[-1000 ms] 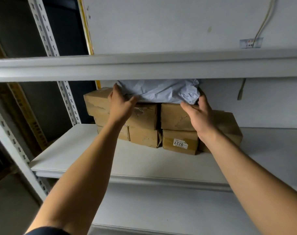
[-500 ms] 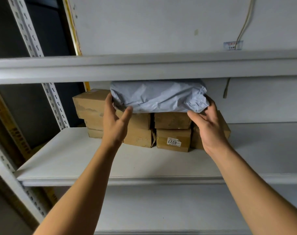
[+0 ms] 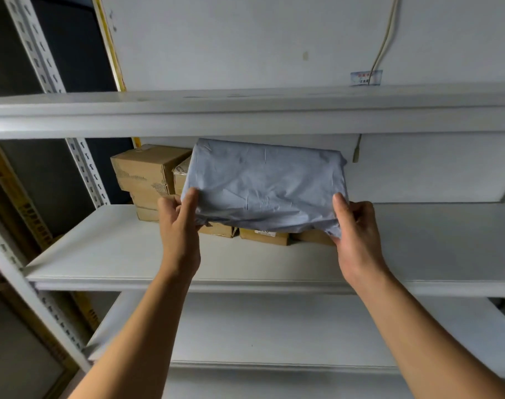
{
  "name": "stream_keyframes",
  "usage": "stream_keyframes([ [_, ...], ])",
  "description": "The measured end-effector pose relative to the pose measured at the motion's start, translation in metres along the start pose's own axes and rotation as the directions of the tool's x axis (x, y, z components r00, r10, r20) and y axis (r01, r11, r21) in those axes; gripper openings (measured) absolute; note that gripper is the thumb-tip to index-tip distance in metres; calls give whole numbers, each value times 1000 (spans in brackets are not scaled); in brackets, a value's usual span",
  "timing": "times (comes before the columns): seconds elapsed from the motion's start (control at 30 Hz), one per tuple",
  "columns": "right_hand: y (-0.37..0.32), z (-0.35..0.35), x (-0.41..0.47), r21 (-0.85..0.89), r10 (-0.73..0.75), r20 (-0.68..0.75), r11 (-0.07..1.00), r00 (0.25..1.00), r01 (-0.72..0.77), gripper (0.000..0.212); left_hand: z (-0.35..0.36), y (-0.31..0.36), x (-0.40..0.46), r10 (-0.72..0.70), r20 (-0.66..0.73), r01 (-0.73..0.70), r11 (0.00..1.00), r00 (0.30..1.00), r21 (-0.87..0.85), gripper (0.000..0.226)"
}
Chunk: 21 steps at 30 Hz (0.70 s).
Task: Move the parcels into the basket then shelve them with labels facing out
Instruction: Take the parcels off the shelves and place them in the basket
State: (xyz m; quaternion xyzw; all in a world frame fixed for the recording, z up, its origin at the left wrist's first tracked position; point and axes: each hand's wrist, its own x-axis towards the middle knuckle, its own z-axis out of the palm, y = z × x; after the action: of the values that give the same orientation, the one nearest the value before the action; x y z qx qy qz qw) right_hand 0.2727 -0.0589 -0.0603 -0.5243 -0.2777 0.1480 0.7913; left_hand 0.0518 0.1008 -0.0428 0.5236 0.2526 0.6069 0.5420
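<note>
One grey parcel (image 3: 267,182); several cardboard boxes (image 3: 142,171), count unclear; two hands (image 3: 179,226); three shelves (image 3: 116,249).

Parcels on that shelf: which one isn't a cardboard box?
The grey plastic mailer bag, gripped at its lower corners by the left hand and right hand. The brown cardboard boxes stacked behind it are rigid.

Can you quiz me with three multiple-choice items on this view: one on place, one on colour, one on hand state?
1. Where are the boxes?
A. middle shelf
B. floor
C. top shelf

2. What colour is the bag?
A. red
B. grey-blue
C. black

3. How is the bag held?
A. left hand only
B. both hands
C. not held

Key:
1 A: they stand stacked on the middle shelf.
2 B: its crinkled plastic is pale grey-blue.
3 B: left hand and right hand each pinch a lower corner.
</note>
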Motion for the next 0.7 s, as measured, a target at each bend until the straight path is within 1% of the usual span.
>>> stream_keyframes([
  [0.07, 0, -17, -6, 31, 24, -4, 999, 1000, -24, 54, 5, -3, -15, -1, 34, 1, 1000, 999, -3, 29],
  [0.17, -2, -48, -13, 104, 31, -4, 994, 1000, -31, 32, 17, -14, -36, -35, 134, 39, 999, 990, -24, 30],
  [0.23, -8, -76, -17, 147, 28, -42, 989, 999, -22, 9, 34, -22, -50, -104, 267, 120, 992, 958, -45, 41],
  [0.27, -9, -89, -18, 157, 32, -67, 987, 997, -21, 5, 41, -26, -55, -136, 338, 158, 987, 931, -38, 49],
  [0.3, -13, -102, -21, 159, 32, -82, 987, 996, -18, 9, 49, -30, -60, -158, 410, 183, 983, 898, -22, 54],
  [0.37, -22, -136, -27, 103, 10, -120, 995, 993, 2, 13, 74, -38, -74, -200, 527, 228, 974, 826, 11, 57],
  [0.4, -27, -153, -30, 50, -7, -145, 999, 989, 15, 14, 88, -42, -81, -215, 557, 248, 969, 802, 17, 57],
  [0.47, -36, -186, -36, -26, -29, -205, 999, 978, 24, 15, 118, -49, -96, -205, 584, 257, 967, 786, -6, 58],
  [0.53, -40, -217, -42, -106, -28, -302, 994, 953, -4, 20, 148, -54, -115, -140, 610, 201, 979, 780, -31, 64],
  [0.57, -43, -230, -46, -154, -27, -354, 988, 935, -29, 24, 162, -56, -126, -90, 630, 133, 991, 772, -21, 69],
  [0.63, -49, -251, -60, -209, -10, -456, 973, 890, -97, 37, 188, -58, -151, 15, 675, -48, 998, 737, 30, 85],
  [0.67, -54, -259, -69, -222, -11, -512, 968, 859, -120, 43, 200, -59, -163, 78, 702, -143, 989, 708, 34, 93],
  [0.7, -61, -264, -79, -226, -20, -558, 966, 830, -128, 46, 212, -62, -174, 151, 732, -234, 972, 664, 11, 98],
])
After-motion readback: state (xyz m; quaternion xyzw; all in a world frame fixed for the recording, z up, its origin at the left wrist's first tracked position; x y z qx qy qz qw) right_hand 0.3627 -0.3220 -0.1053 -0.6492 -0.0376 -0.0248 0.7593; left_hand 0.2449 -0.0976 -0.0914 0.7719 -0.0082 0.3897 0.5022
